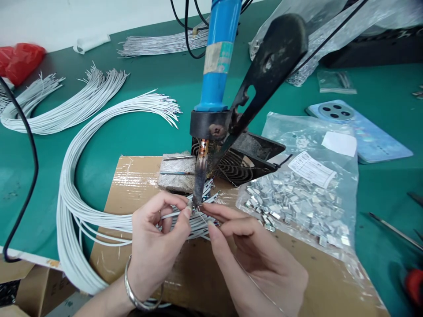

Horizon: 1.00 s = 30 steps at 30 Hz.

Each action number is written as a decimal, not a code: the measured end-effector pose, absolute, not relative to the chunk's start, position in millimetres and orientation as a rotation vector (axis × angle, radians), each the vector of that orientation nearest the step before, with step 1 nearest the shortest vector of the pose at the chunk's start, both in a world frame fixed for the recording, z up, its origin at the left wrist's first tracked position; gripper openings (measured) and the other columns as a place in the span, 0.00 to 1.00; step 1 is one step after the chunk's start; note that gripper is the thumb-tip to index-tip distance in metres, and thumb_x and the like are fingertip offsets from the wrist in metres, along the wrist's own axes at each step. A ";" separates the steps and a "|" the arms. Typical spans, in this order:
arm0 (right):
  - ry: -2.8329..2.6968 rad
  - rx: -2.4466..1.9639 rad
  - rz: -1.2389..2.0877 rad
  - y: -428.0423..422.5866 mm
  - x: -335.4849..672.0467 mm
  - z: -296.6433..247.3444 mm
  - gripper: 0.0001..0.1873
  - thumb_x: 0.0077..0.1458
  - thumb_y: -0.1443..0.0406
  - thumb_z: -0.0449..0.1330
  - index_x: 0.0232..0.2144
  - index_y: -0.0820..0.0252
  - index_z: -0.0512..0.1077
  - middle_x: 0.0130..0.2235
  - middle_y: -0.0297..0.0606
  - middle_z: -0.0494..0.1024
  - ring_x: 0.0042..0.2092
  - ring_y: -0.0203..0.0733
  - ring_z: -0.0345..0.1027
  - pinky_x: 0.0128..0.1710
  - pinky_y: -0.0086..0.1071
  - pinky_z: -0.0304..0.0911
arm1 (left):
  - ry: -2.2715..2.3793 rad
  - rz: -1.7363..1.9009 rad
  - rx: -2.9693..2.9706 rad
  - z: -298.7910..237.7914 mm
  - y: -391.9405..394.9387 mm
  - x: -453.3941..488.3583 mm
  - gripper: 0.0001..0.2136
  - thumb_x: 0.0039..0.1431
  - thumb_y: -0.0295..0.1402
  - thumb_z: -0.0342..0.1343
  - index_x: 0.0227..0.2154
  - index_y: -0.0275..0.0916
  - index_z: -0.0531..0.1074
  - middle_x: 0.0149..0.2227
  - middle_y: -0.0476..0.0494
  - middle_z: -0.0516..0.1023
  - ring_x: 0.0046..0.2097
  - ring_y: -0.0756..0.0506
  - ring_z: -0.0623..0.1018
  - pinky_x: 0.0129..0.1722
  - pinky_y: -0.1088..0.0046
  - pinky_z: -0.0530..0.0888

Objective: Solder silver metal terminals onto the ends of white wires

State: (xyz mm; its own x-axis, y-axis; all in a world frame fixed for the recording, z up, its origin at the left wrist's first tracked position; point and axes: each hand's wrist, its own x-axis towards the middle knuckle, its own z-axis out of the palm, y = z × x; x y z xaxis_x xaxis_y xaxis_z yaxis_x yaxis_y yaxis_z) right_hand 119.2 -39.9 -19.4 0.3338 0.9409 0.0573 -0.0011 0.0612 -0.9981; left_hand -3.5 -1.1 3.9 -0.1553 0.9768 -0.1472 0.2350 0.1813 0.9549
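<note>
L hand (158, 237) grip pinched tight on thin white wire (174, 214) just below soldering iron tip (198, 189); wire's light, springy, best held near end; R hand (254, 255) pinched too, contents unclear.

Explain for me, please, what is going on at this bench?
A person works with bare hands above a taped cardboard box. The left hand pinches a white wire, and the right hand holds a thin wire beside it, just below the tip of a blue-handled soldering iron. A bundle of white wires and a plastic bag of small metal pieces lie close by.
</note>
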 end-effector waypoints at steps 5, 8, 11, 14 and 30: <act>-0.975 -1.331 0.897 -41.3 118.1 -19.3 0.10 0.57 0.72 0.65 0.27 0.55 0.73 0.43 0.34 0.85 0.45 0.38 0.80 0.43 0.25 0.72 | 1.553 1.073 1.196 4.9 -1.8 -2.7 0.04 0.51 0.26 0.63 0.24 0.39 0.75 0.28 0.47 0.81 0.26 0.50 0.73 0.21 0.79 0.64; -0.974 -1.340 0.886 -41.8 117.8 -18.3 0.09 0.57 0.72 0.66 0.27 0.54 0.73 0.43 0.34 0.85 0.45 0.37 0.80 0.44 0.25 0.71 | 1.554 1.080 1.198 5.2 -1.5 -1.7 0.05 0.50 0.25 0.63 0.24 0.39 0.75 0.27 0.48 0.81 0.25 0.51 0.73 0.21 0.79 0.64; -0.973 -1.337 0.884 -41.5 118.0 -17.3 0.09 0.57 0.71 0.66 0.27 0.54 0.74 0.43 0.35 0.85 0.45 0.38 0.80 0.44 0.27 0.72 | 1.560 1.076 1.196 5.0 -1.3 -1.5 0.04 0.51 0.25 0.63 0.24 0.39 0.75 0.27 0.48 0.81 0.26 0.50 0.73 0.21 0.79 0.64; -0.960 -1.338 0.886 -40.9 117.8 -16.8 0.09 0.57 0.71 0.66 0.27 0.54 0.74 0.43 0.36 0.85 0.44 0.39 0.80 0.43 0.28 0.72 | 1.560 1.077 1.196 4.6 -1.6 -2.1 0.04 0.51 0.26 0.63 0.24 0.39 0.75 0.28 0.47 0.81 0.28 0.49 0.75 0.21 0.79 0.65; -0.944 -1.351 0.862 -41.5 114.5 -15.7 0.09 0.57 0.70 0.66 0.27 0.54 0.74 0.43 0.34 0.85 0.44 0.38 0.80 0.44 0.27 0.72 | 1.544 1.094 1.189 5.4 -4.1 -3.5 0.04 0.51 0.25 0.63 0.24 0.39 0.75 0.29 0.46 0.82 0.27 0.49 0.75 0.23 0.78 0.67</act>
State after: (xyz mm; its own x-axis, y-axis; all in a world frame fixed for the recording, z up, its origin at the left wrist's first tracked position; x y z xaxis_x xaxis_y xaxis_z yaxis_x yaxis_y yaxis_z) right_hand 114.5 -41.5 -15.7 0.3927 0.9181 0.0534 0.0294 0.0455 -0.9985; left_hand -3.5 -4.1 5.4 -0.1588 0.9796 -0.1231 0.2083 0.1551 0.9657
